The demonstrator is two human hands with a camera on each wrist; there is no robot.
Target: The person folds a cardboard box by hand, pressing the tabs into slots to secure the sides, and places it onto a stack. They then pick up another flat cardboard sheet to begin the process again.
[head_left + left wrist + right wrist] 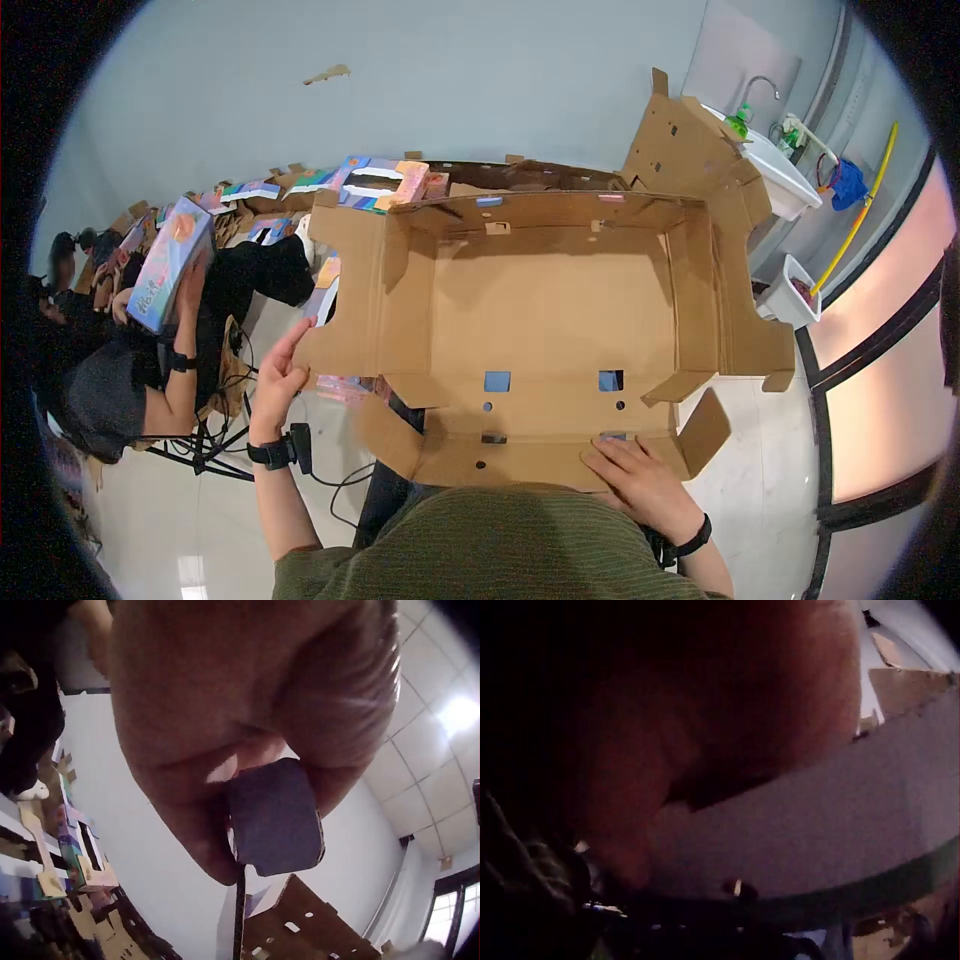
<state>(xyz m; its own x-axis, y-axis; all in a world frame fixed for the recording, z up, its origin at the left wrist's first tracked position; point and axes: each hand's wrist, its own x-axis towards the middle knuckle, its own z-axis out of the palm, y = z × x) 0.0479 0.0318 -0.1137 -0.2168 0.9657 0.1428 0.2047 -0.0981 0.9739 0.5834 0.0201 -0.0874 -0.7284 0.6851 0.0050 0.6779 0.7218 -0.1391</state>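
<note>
A brown cardboard box with its top open spreads in front of me, side flaps folded outward and the front panel leaning toward my body. At the far left, my left hand pinches the end of the left flap. The left wrist view shows a dark, round-cornered flap end between thumb and fingers. My right hand grips the front panel's edge near its right end, fingers lying over the inner face. In the dim right wrist view, the panel's pale outer face runs beside the hand.
Printed cartons and cardboard pieces line the wall behind and to the left. Another person at left handles a colourful carton. A white sink and a bin stand right. Cables hang near my left forearm.
</note>
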